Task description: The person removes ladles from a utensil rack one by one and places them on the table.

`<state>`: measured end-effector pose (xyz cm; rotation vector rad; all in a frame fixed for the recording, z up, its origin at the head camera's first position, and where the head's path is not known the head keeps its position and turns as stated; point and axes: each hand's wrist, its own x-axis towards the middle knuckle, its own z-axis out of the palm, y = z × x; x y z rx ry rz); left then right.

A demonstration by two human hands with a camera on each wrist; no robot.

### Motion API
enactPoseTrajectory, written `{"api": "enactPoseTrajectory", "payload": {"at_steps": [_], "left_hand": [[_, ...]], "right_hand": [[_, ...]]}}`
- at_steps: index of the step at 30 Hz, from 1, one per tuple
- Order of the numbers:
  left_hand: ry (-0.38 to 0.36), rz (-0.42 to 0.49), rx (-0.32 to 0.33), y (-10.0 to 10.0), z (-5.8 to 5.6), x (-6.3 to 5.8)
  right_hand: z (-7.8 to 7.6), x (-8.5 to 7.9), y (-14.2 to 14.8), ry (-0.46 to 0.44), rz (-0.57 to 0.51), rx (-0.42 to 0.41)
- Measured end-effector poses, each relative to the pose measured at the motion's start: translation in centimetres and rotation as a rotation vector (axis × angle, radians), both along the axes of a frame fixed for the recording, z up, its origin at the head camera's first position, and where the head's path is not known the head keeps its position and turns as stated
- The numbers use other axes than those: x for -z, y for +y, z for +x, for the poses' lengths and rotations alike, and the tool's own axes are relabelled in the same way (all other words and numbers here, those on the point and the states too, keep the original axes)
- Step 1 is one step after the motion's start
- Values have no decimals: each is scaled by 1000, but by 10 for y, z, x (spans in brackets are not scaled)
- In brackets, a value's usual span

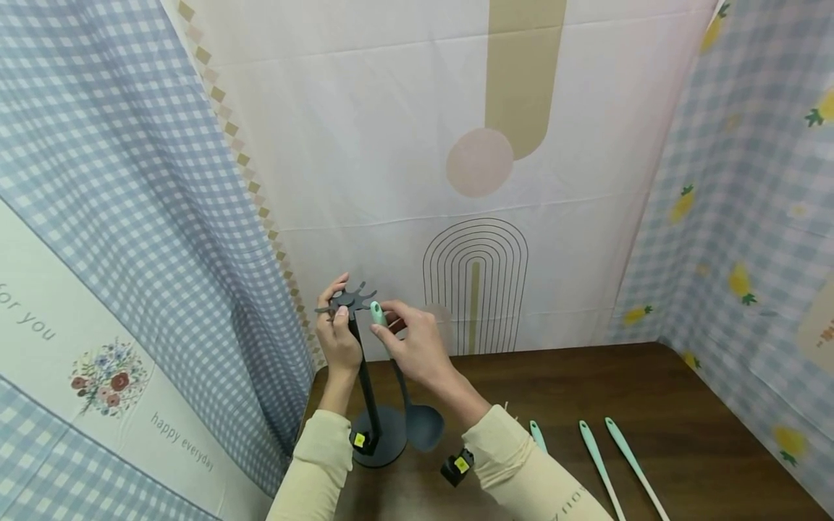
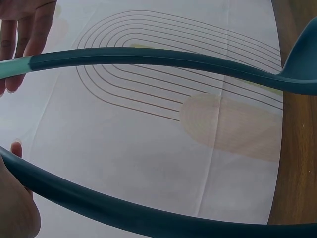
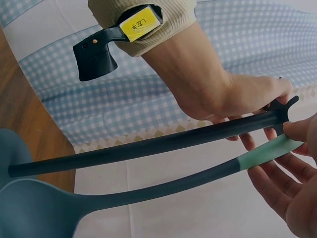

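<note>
In the head view my left hand grips the hooked top of a dark utensil stand, its fingers and thumb around the hooks. The stand's pole runs down to a round base on the table. My right hand pinches the mint-green handle end of a dark blue-grey ladle, close beside the hooks. The ladle hangs handle up, with its bowl low beside the base. In the left wrist view, the ladle's curved shaft runs above the stand's pole.
Several utensils with mint-green handles lie on the brown wooden table at the right, partly behind my right sleeve. A white patterned cloth hangs behind the table, with checked curtains on both sides.
</note>
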<state>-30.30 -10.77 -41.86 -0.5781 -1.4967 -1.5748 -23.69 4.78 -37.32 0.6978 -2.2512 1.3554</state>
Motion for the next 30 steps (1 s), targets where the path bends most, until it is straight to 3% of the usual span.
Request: {"api": "enactPoseTrajectory", "payload": {"at_steps": [17, 30], "left_hand": [[-37, 11, -1, 2, 1, 1], [7, -26, -8, -3, 0, 0]], "right_hand": [[-3, 5, 9, -2, -14, 54], [-7, 13, 16, -32, -46, 74]]}}
